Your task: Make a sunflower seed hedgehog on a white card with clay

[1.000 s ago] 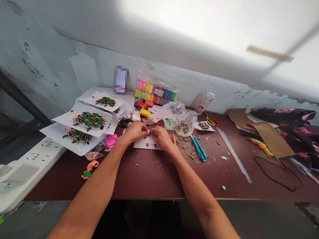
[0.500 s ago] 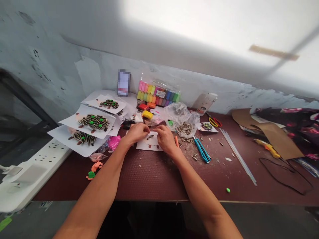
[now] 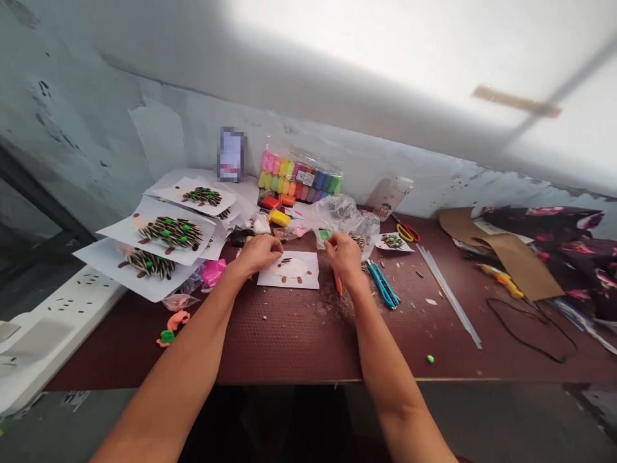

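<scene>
Right hand (image 3: 345,255) shifted off card (image 3: 292,269) toward seeds (image 3: 357,239) | left hand (image 3: 261,253) by card | grips unclear

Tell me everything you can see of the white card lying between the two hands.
The white card looks like paper, rectangular, lying flat on the dark red table. On it sits a rounded pale patch, with dark, seed-like pieces towards its upper left and small brown blobs along its lower and right edges. The left hand is at its upper left corner; whether it touches is unclear. The right hand is apart from it, off to the right.
</scene>
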`<state>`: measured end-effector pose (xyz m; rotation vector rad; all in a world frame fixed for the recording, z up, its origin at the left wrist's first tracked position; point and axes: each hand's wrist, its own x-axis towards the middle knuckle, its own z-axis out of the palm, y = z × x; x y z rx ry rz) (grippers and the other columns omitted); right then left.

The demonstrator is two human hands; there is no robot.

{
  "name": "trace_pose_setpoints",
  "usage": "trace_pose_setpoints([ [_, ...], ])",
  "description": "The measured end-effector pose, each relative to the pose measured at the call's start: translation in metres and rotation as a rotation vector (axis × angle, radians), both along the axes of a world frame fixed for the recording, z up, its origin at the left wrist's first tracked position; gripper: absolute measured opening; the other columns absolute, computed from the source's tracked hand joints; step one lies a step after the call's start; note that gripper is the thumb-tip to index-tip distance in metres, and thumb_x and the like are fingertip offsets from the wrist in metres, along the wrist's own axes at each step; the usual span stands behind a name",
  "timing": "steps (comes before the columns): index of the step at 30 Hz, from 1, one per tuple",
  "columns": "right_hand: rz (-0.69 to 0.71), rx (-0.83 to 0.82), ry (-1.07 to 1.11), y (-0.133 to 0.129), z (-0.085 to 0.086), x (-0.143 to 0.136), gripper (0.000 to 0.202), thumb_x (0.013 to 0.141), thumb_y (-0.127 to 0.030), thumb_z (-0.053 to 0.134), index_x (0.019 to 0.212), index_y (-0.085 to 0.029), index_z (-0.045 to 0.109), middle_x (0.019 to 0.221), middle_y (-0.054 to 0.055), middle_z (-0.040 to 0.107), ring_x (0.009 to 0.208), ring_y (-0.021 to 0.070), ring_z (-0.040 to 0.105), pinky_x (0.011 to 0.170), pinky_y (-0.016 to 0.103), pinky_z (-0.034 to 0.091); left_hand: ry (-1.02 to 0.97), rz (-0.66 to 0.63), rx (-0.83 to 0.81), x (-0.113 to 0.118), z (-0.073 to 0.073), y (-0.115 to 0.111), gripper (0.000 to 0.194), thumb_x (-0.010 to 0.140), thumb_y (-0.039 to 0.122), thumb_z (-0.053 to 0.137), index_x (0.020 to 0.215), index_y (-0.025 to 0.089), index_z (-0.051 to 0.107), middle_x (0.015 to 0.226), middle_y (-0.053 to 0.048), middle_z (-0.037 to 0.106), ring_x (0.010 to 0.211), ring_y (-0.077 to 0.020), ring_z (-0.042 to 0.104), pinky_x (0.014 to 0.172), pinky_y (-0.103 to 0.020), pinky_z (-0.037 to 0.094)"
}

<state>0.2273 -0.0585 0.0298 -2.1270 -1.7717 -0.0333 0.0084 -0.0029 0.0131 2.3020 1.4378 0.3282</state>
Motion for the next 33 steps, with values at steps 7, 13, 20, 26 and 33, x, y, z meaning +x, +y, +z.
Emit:
trace_pose_setpoints([
  [7, -0.051, -0.359, 0.022, -0.011, 0.022, 0.044, 0.016, 0.078, -0.019, 0.065, 0.09, -0.021, 0.076, 0.087, 0.004, 0.074, 0.077, 0.0153, 0.063, 0.063, 0.022, 0.037, 0.029, -0.002, 0.046, 0.0, -0.007, 0.005, 0.027, 0.08, 0.018, 0.056, 0.097, 0.02, 0.076, 0.101, -0.007, 0.075, 0.097, -0.0233, 0.067, 0.085, -0.031, 0.049],
  [13, -0.01, -0.572, -0.036, -0.014, 0.024, 0.044, 0.014, 0.072, -0.02, 0.071, 0.084, -0.022, 0.079, 0.083, 0.005, 0.075, 0.076, 0.0158, 0.065, 0.063, 0.022, 0.04, 0.07, 0.006, 0.124, -0.001, -0.013, 0.008, 0.031, 0.08, 0.014, 0.053, 0.102, 0.02, 0.076, 0.111, -0.009, 0.072, 0.104, -0.0245, 0.065, 0.089, -0.03, 0.049],
  [20, -0.004, -0.575, -0.133, -0.014, 0.022, 0.033, 0.017, 0.076, -0.016, 0.064, 0.086, -0.019, 0.078, 0.087, 0.012, 0.075, 0.082, 0.0214, 0.068, 0.067, 0.026, 0.043, 0.101, 0.013, 0.077, -0.001, -0.007, 0.005, 0.025, 0.079, 0.013, 0.052, 0.088, 0.019, 0.074, 0.101, -0.008, 0.074, 0.098, -0.0251, 0.067, 0.085, -0.031, 0.049],
  [26, 0.043, -0.259, -0.042, -0.012, 0.025, 0.031, 0.021, 0.083, -0.014, 0.053, 0.09, -0.017, 0.072, 0.089, 0.008, 0.074, 0.081, 0.0182, 0.064, 0.067, 0.024, 0.039, 0.107, 0.028, 0.107, 0.001, -0.003, 0.006, 0.022, 0.084, 0.015, 0.052, 0.09, 0.02, 0.072, 0.105, -0.008, 0.074, 0.105, -0.026, 0.065, 0.089, -0.033, 0.048],
  [33, 0.35, -0.093, 0.331, -0.006, 0.012, -0.006, 0.019, 0.083, -0.01, 0.059, 0.09, -0.018, 0.074, 0.086, 0.002, 0.075, 0.077, 0.0128, 0.063, 0.072, 0.022, 0.042, 0.071, 0.01, 0.1, 0.002, -0.006, 0.01, 0.021, 0.082, 0.012, 0.053, 0.091, 0.02, 0.071, 0.101, -0.008, 0.073, 0.098, -0.0239, 0.066, 0.085, -0.031, 0.048],
])
